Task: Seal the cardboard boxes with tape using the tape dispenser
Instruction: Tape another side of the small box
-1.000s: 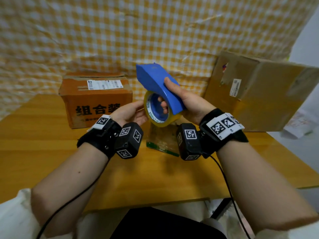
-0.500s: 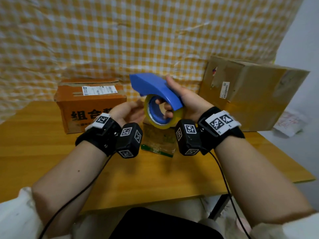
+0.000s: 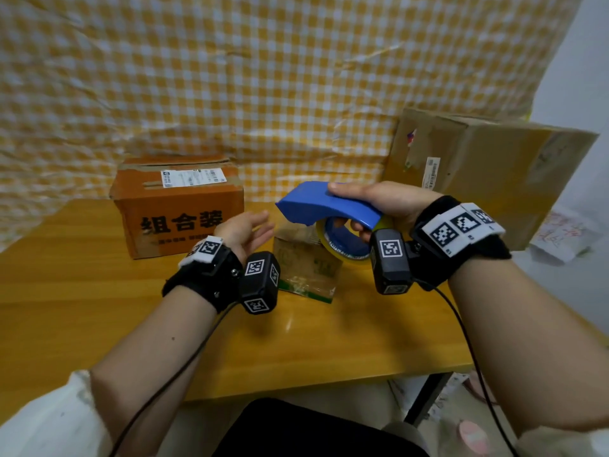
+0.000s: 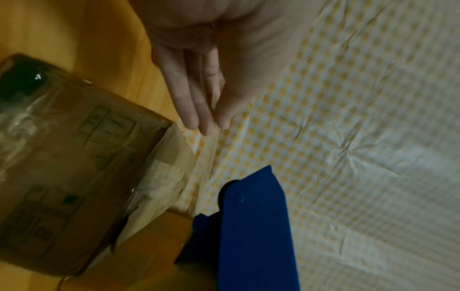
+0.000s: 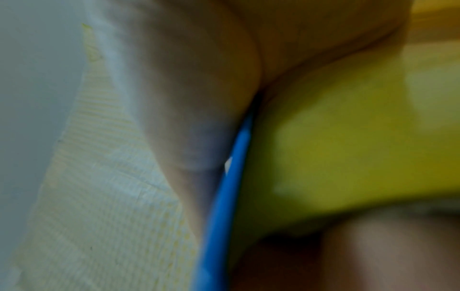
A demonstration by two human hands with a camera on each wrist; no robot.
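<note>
Right hand (image 3: pixel 385 206): wrapped round the blue tape dispenser (image 3: pixel 324 204), thumb laid along its top, fingers curled through the hollow of the roll underneath; held in the air above the table, right of centre.
Tape dispenser: roughly level, front end pointing left, just above and beyond the small box; blue edge and yellow roll fill the blurred right wrist view (image 5: pixel 224 196).
Tape roll (image 3: pixel 342 242): yellowish, blue core, hanging under the dispenser body beside the right wrist camera.
Left hand (image 3: pixel 244 230): released, palm turned up and inward, fingers straight and close together, holding nothing; raised left of the dispenser, apart from it. Same straight fingers (image 4: pixel 196 98) in the left wrist view, tips near the far corner of the small box, contact not clear.
Small box (image 3: pixel 306 265): brown cardboard under glossy clear tape, green strip along its near bottom edge; standing on the table between the two wrists.
Orange box (image 3: pixel 179 209): on the table at far left, dark printed characters on the front, white label on top, flaps down.
Large box (image 3: pixel 494 179): plain brown, far right, leaning or standing against the backdrop, barcode label on its left face.
Table (image 3: pixel 82 308): yellow wood, near edge running across the lower part of the head view.
Backdrop (image 3: pixel 263 77): wrinkled yellow-and-white checked sheet behind the table.
Wrists: black straps with black-and-white square markers, a cable trailing from each.
</note>
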